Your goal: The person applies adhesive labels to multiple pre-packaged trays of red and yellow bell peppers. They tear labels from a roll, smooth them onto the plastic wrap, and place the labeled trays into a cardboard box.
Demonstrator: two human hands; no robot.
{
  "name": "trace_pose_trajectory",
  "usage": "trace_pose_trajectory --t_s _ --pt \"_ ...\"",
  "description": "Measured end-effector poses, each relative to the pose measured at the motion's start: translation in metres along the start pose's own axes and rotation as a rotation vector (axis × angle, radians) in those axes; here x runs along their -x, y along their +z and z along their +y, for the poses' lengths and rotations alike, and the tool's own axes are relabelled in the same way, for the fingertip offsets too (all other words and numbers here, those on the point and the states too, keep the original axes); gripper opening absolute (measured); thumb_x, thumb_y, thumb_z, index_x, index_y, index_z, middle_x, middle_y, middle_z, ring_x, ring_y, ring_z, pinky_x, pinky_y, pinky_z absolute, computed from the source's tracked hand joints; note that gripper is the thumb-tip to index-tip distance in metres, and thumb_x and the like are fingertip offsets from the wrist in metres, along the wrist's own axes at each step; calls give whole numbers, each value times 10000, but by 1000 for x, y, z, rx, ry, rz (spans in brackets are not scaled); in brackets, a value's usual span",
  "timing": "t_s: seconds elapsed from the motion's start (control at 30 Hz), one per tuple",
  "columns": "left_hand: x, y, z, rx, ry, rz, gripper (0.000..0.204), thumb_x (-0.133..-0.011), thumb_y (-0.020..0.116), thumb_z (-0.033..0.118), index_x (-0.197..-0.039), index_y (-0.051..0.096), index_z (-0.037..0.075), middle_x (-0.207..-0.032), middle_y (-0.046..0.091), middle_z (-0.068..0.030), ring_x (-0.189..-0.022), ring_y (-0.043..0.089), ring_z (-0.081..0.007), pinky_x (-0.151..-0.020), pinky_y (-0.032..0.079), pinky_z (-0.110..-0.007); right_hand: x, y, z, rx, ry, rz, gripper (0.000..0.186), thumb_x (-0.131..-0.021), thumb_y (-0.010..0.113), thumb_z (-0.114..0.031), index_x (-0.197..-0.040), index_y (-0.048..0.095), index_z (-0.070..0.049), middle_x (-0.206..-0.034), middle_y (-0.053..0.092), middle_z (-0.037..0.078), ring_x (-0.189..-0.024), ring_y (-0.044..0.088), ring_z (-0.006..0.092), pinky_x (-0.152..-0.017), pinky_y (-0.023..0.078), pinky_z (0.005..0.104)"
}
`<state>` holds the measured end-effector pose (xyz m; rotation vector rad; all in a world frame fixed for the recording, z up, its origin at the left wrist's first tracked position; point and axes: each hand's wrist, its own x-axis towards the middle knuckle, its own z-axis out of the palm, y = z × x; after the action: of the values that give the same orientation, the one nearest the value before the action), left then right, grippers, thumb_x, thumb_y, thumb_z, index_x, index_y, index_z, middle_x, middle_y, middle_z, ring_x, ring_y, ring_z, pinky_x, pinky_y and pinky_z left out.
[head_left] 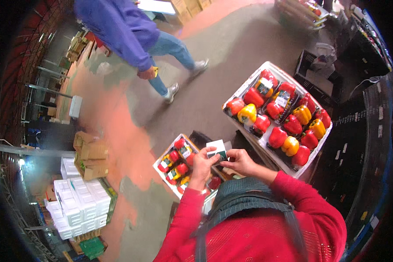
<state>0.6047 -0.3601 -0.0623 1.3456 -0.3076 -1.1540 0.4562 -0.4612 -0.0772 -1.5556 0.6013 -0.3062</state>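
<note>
In front of my chest I hold a small white and dark green label (216, 149), perhaps a stack of them; I cannot tell. My left hand (201, 167) is closed on its left side, thumb on top. My right hand (241, 162) pinches at its lower right edge. Just beyond my left hand is a white foam box (160, 173) of red and yellow peppers in labelled packs. Farther right stands a larger white foam box (261, 142), filled with red and yellow peppers (289, 146). Some packs there carry labels, such as a pepper pack (281, 101) near its middle.
A person in a purple top (120, 32) walks at the upper left, a yellow item in hand. White foam boxes (81, 201) are stacked at the lower left by an open cardboard box (91, 153). A black crate (308, 65) lies beyond the larger pepper box.
</note>
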Motion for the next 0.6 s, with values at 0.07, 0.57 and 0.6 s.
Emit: trace_pose_trajectory --t_s 0.07,0.57,0.6 --pt "12 0 3 -62 25 4 258 -789 684 -39 -1027 597 5 -917 632 -62 -786 621 -133 -719 530 -261 10 13 -11 -27 -6 97 179 -795 723 -164 -847 672 -1 -623 549 35 -589 490 54 -518 423 266" --pt "111 0 -8 -124 79 -178 161 -860 641 60 -1016 670 30 -878 658 11 -730 571 -50 -612 448 -187 94 40 -53 438 -410 423 233 -656 745 -154 -848 634 -84 -901 616 59 -837 588 283 -677 461 383" --pt "114 -2 -10 -182 78 -172 161 -859 645 67 -1014 671 32 -861 653 19 -702 557 -42 -585 435 -181 97 41 -54 548 -490 404 219 -642 739 -145 -824 631 -91 -889 616 55 -824 584 273 -678 454 382"
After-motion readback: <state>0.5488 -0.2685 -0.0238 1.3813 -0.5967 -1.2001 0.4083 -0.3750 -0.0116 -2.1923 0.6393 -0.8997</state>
